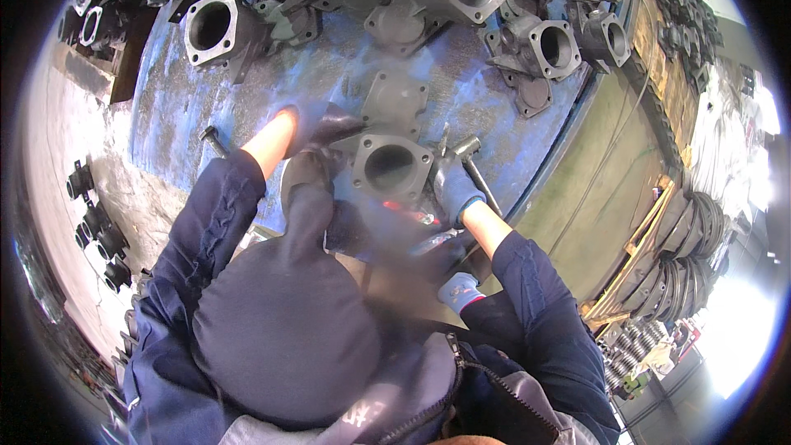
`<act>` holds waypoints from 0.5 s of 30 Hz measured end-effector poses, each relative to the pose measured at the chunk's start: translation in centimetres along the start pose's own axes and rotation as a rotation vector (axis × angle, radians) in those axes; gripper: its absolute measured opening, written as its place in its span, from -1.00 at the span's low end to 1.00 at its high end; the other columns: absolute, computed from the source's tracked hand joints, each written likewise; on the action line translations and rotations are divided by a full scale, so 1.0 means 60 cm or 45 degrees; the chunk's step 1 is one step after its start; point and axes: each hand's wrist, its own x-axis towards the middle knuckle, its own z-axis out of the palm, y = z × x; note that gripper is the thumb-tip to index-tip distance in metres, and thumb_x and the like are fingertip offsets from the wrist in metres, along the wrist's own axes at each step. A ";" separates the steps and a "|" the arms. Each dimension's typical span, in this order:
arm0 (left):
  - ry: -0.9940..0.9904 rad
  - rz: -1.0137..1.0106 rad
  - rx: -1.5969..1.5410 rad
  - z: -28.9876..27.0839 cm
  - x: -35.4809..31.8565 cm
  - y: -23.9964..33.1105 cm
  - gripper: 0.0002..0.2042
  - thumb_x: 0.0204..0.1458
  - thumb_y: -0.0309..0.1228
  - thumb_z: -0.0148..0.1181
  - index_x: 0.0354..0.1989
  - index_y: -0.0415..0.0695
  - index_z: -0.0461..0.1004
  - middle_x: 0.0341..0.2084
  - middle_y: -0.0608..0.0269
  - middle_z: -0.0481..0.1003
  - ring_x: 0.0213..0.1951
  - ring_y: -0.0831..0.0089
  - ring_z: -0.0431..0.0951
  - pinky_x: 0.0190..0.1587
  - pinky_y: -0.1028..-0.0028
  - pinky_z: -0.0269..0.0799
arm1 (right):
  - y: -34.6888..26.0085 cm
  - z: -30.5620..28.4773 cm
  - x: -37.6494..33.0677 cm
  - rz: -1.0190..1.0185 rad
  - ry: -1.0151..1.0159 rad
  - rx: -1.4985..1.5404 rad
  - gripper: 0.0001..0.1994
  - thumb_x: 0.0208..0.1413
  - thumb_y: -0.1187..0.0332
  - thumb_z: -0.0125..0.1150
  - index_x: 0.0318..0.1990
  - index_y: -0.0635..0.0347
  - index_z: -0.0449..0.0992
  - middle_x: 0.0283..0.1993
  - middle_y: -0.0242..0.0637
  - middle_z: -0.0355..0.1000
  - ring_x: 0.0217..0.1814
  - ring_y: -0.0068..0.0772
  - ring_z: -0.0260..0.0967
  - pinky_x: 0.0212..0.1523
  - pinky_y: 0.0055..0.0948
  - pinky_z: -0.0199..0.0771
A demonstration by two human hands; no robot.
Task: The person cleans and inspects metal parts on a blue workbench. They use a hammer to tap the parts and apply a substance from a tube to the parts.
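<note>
A grey metal casting point(354, 171) with a square flange and a wide round bore stands on the worn blue bench top. My right hand point(456, 187), in a blue glove, is closed at the right edge of that flange; its fingertips are partly hidden. Just beyond it lies a hammer point(467, 147), its handle slanting past the hand, and a thin metal tip point(446, 130) sticks up. My left hand point(317, 122), gloved and smeared by motion, reaches toward the casting's upper left side; its fingers are unclear. Below the casting shows something red point(404, 209).
Many similar castings point(212, 26) crowd the bench's far side. Another flat flanged part point(395, 99) lies just behind the worked one. A dark tool point(212, 141) rests at left. A dark rounded cloth shape point(284, 334) and a light-blue glove-like thing point(461, 290) are nearer me.
</note>
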 end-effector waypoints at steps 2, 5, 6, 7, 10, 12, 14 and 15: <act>0.011 0.206 0.514 0.022 0.014 0.002 -0.61 0.09 -0.20 0.19 0.05 -0.11 0.50 -0.10 -0.01 0.57 -0.21 0.11 0.60 -0.16 0.29 0.52 | -0.002 0.001 0.003 -0.016 0.020 0.043 -0.59 0.30 0.09 -0.07 0.07 0.19 0.47 0.05 -0.20 0.47 0.08 -0.26 0.43 0.08 -0.16 0.46; 0.592 0.049 -0.417 0.045 -0.025 0.025 -0.71 0.11 -0.21 0.19 -0.08 -0.10 0.54 -0.27 0.02 0.60 -0.31 0.34 0.55 -0.16 0.30 0.45 | -0.013 -0.004 -0.005 -0.060 0.090 0.200 -0.60 0.32 0.10 -0.08 0.08 0.19 0.46 0.05 -0.21 0.46 0.08 -0.26 0.43 0.09 -0.18 0.47; 0.710 0.113 -0.312 0.043 -0.037 0.045 -0.71 0.12 -0.22 0.15 -0.10 -0.16 0.53 -0.28 0.01 0.61 -0.30 0.23 0.58 -0.20 0.30 0.47 | -0.018 -0.010 -0.012 -0.082 0.116 0.299 -0.60 0.33 0.11 -0.09 0.08 0.20 0.46 0.05 -0.21 0.46 0.08 -0.27 0.43 0.09 -0.18 0.47; 0.749 0.066 -0.248 0.031 -0.051 0.064 -0.70 0.12 -0.23 0.12 -0.13 -0.21 0.51 -0.29 0.00 0.61 -0.29 0.12 0.61 -0.24 0.31 0.50 | -0.025 -0.017 -0.025 -0.095 0.136 0.413 -0.61 0.33 0.11 -0.10 0.08 0.20 0.45 0.05 -0.21 0.46 0.08 -0.27 0.43 0.09 -0.18 0.47; 0.530 -0.200 -0.861 -0.020 -0.105 0.138 -0.74 0.11 -0.28 0.09 -0.13 -0.16 0.53 -0.38 0.04 0.60 -0.35 0.19 0.62 -0.24 0.34 0.51 | -0.044 -0.067 -0.075 -0.160 0.205 0.804 -0.61 0.35 0.13 -0.11 0.10 0.20 0.44 0.05 -0.21 0.46 0.09 -0.27 0.43 0.10 -0.20 0.48; 0.646 -0.017 -0.569 -0.080 -0.137 0.191 -0.77 0.13 -0.32 0.04 -0.20 -0.18 0.53 -0.45 0.06 0.58 -0.43 0.30 0.58 -0.29 0.38 0.48 | -0.057 -0.121 -0.124 -0.245 0.287 1.034 -0.62 0.36 0.14 -0.12 0.10 0.21 0.43 0.05 -0.22 0.45 0.09 -0.28 0.43 0.11 -0.20 0.48; 0.742 0.220 -0.413 -0.148 -0.175 0.249 -0.67 0.19 -0.18 0.00 -0.22 -0.23 0.53 -0.49 0.08 0.57 -0.43 0.33 0.56 -0.30 0.38 0.46 | -0.076 -0.177 -0.186 -0.354 0.391 1.245 -0.62 0.38 0.15 -0.13 0.11 0.21 0.42 0.05 -0.22 0.45 0.09 -0.28 0.43 0.12 -0.21 0.48; 0.768 0.221 -0.523 -0.181 -0.193 0.283 -0.59 0.23 -0.07 -0.01 -0.22 -0.23 0.53 -0.49 0.09 0.57 -0.42 0.35 0.56 -0.30 0.38 0.46 | -0.089 -0.205 -0.219 -0.509 0.443 1.379 -0.63 0.38 0.15 -0.14 0.11 0.21 0.42 0.05 -0.22 0.45 0.09 -0.29 0.43 0.12 -0.22 0.49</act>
